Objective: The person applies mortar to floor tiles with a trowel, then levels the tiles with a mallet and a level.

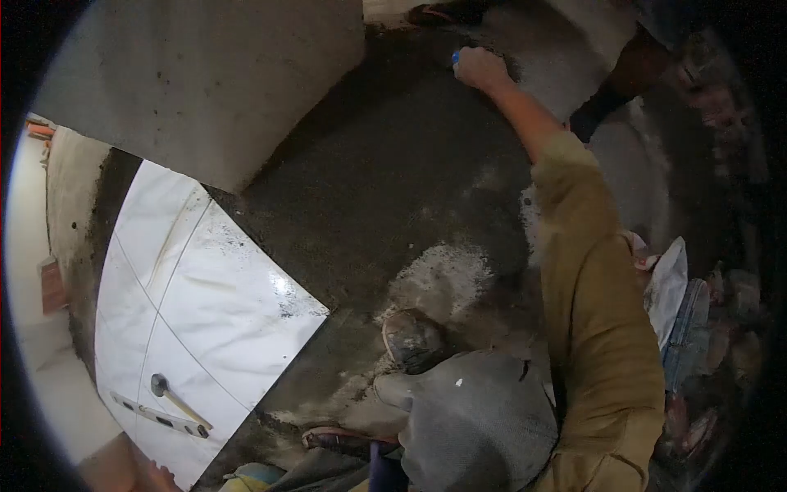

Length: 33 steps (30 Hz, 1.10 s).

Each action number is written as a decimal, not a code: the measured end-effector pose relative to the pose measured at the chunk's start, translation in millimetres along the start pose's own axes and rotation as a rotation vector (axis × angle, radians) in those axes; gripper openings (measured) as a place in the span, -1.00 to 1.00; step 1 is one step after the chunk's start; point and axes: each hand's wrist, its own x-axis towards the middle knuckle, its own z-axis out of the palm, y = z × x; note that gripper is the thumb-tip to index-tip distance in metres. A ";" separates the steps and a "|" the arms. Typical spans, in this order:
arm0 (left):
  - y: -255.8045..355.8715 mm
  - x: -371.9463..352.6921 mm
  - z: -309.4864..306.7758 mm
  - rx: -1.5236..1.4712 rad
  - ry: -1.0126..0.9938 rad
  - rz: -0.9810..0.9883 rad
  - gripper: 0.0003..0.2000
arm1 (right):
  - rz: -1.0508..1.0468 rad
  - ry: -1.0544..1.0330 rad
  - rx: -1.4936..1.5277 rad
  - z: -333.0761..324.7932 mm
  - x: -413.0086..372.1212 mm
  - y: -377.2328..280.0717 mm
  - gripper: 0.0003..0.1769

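My right hand (482,67) is stretched far forward, in a fist close over the dark, damp-looking floor (369,156). A bit of a small blue object (455,57) shows at the fist's left side; the rest is hidden in the fingers, and I cannot tell its kind. My arm is in an olive-brown sleeve (594,279). Left of the fist stretches a big grey slab (221,74), its edge ending at the dark floor. My left hand is out of sight. Below the arm are my grey-clad knee (479,418) and a dusty shoe tip (412,340).
A white tile or panel (246,279) lies at left, bearing a mallet (176,398) and a spirit level (160,416). A dark-clad leg (619,86) and a shoe (447,12) appear at the top. Bags and rubble (697,344) crowd the right side.
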 end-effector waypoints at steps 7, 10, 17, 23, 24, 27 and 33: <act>8.4 30.0 0.1 0.256 0.019 0.157 -0.43 | 0.153 -0.089 0.124 29.7 -58.8 34.5 -0.46; 5.4 37.9 -1.2 0.353 0.046 0.209 -0.44 | 0.122 0.083 0.080 48.8 -55.3 81.7 -0.41; -73.3 69.2 6.8 0.293 -0.008 0.083 -0.44 | 0.334 -0.426 0.592 30.5 -117.4 87.1 -0.45; -64.3 85.3 9.3 0.337 0.046 0.263 -0.43 | 0.017 -0.649 0.714 21.8 -189.1 30.4 -0.43; -56.5 78.8 5.9 0.277 0.046 0.233 -0.45 | -0.051 -0.755 0.648 19.4 -189.9 23.0 -0.43; -0.6 54.2 2.9 0.080 0.034 0.175 -0.50 | 0.024 -0.586 0.718 36.5 -169.9 14.1 -0.47; -35.5 64.0 14.0 -0.047 0.032 0.396 -0.48 | -0.282 -0.445 0.462 43.4 -187.0 -27.3 -0.43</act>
